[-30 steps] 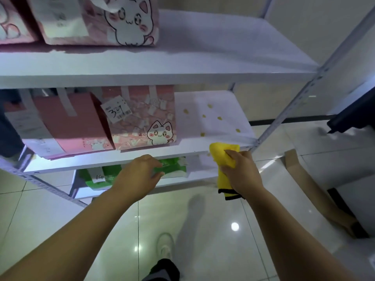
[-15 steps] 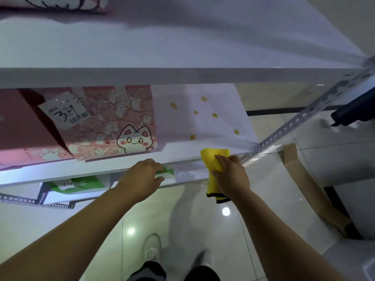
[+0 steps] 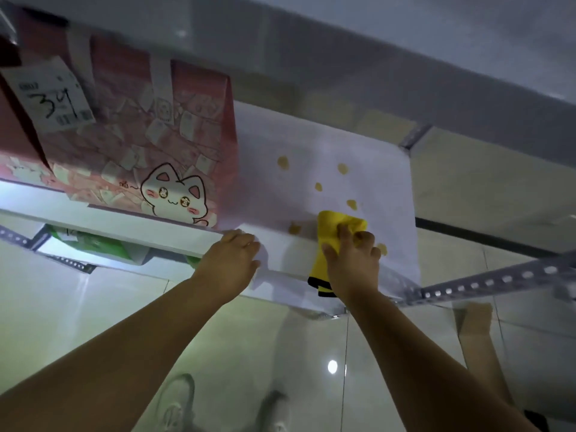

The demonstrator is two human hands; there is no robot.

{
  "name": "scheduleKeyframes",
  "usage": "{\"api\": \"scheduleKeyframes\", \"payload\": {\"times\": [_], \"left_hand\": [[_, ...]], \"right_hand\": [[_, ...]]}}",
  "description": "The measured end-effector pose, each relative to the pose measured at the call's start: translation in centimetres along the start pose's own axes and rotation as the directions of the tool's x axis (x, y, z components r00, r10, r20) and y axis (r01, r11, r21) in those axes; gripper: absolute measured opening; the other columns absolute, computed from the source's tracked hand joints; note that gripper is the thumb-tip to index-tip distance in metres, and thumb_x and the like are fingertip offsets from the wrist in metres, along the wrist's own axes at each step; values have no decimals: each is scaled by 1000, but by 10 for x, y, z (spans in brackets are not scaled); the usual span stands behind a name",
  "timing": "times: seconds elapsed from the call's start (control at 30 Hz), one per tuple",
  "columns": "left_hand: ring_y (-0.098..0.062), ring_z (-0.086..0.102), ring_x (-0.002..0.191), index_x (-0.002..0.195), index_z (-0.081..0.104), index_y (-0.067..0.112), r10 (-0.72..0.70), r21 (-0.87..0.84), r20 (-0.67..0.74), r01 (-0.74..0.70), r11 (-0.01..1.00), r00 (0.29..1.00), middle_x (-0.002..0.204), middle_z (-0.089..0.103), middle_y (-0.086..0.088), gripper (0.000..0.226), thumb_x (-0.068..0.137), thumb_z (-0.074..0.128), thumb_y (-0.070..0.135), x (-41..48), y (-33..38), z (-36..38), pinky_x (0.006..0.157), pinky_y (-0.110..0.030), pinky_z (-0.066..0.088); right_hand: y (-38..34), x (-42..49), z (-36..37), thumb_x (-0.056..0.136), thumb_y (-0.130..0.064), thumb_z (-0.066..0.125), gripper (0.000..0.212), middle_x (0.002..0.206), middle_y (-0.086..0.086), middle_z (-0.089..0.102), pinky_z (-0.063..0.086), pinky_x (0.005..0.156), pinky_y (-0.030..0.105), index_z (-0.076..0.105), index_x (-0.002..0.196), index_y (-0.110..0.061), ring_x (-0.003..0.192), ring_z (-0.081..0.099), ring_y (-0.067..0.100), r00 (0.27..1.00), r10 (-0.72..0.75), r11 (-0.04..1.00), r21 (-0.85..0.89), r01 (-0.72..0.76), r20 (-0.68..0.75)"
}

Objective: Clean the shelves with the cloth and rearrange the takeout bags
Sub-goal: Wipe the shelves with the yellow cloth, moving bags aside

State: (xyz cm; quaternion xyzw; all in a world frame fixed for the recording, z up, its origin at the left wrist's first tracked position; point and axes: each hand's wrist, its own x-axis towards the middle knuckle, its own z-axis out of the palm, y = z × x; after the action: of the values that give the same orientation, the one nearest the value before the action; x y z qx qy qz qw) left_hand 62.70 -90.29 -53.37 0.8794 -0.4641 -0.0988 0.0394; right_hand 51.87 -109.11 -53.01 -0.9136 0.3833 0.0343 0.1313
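Observation:
My right hand (image 3: 352, 260) grips a yellow cloth (image 3: 333, 232) and presses it on the front right part of the white middle shelf (image 3: 383, 185). Several yellowish spots (image 3: 318, 186) dot the shelf just beyond the cloth. My left hand (image 3: 232, 258) rests over the shelf's front edge, fingers curled on it, holding nothing else. A pink takeout bag (image 3: 162, 157) with a white cat drawing stands on the shelf to the left, touching neither hand. A ticket reading 34 (image 3: 50, 95) hangs on it.
The upper shelf (image 3: 343, 48) hangs low overhead. A perforated metal post (image 3: 498, 280) runs along the right. A green bag (image 3: 99, 243) lies on the lower shelf. More pink bags (image 3: 15, 145) stand at the far left. Cardboard (image 3: 477, 338) leans on the tiled floor.
Both hands moved up from below the shelf edge. The cloth now lies on the shelf surface and my left hand rests on the front edge. The view came closer and lower.

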Motion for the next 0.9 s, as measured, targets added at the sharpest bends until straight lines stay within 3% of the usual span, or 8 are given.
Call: {"api": "scheduleKeyframes", "payload": {"times": [0.1,0.17,0.2,0.3,0.5,0.6,0.8,0.9], "left_hand": [[-3,67,75,63,76,25,0,156,11,-2,988,1000,77,73,9,32,39,89,42,1,7,0,71,-15,44],[-4,67,83,76,77,26,-18,176,13,15,984,1000,89,73,7,31,50,86,41,-2,5,7,74,-16,46],[-7,62,101,97,75,27,-61,108,-3,61,992,998,110,69,5,32,69,75,43,-3,4,11,86,-19,46],[-15,28,137,138,45,18,-103,-126,48,109,986,993,151,32,-1,43,98,32,30,0,-2,27,111,-34,26],[-11,29,134,138,41,17,-89,-89,-72,83,993,993,149,32,2,39,103,25,22,1,-1,29,103,-20,19],[-12,34,130,134,45,18,-83,-99,-44,79,992,996,144,37,4,37,102,27,24,6,-3,29,99,-20,30],[-14,36,129,132,47,18,-78,-101,-50,73,992,996,141,41,2,36,102,29,24,3,-4,34,103,-27,36],[-13,34,132,135,45,20,-69,-110,-64,62,992,996,146,38,3,38,102,28,28,2,-3,35,103,-24,28]], "right_hand": [[-3,9,22,95,-46,37,58,146,18,19,31,96,43,20,145,-23,114,34,39,1000,-10,996,-84,12,18],[-9,16,30,95,-47,38,57,147,17,18,31,94,44,23,145,-25,112,34,38,999,-26,996,-85,22,-46],[-13,20,33,94,-47,38,56,146,16,19,31,93,44,25,144,-27,110,33,37,996,-54,996,-75,48,-73],[-30,33,36,94,-47,35,52,143,10,21,27,93,45,24,143,-35,109,30,34,984,-171,983,-70,167,-58],[-34,-9,40,88,-40,53,43,135,13,45,37,83,47,50,131,-34,100,45,40,911,-410,905,-150,399,-49],[-7,-19,36,84,-40,55,40,125,14,56,44,75,48,59,124,-33,90,53,42,866,-492,861,-197,469,-91],[-18,26,39,91,-38,42,44,141,8,25,27,87,44,34,134,-41,106,32,34,989,-129,987,-109,120,-76],[-29,13,47,91,-41,44,46,143,8,27,27,89,45,37,136,-38,108,33,35,978,-151,983,-128,133,-145]]}}
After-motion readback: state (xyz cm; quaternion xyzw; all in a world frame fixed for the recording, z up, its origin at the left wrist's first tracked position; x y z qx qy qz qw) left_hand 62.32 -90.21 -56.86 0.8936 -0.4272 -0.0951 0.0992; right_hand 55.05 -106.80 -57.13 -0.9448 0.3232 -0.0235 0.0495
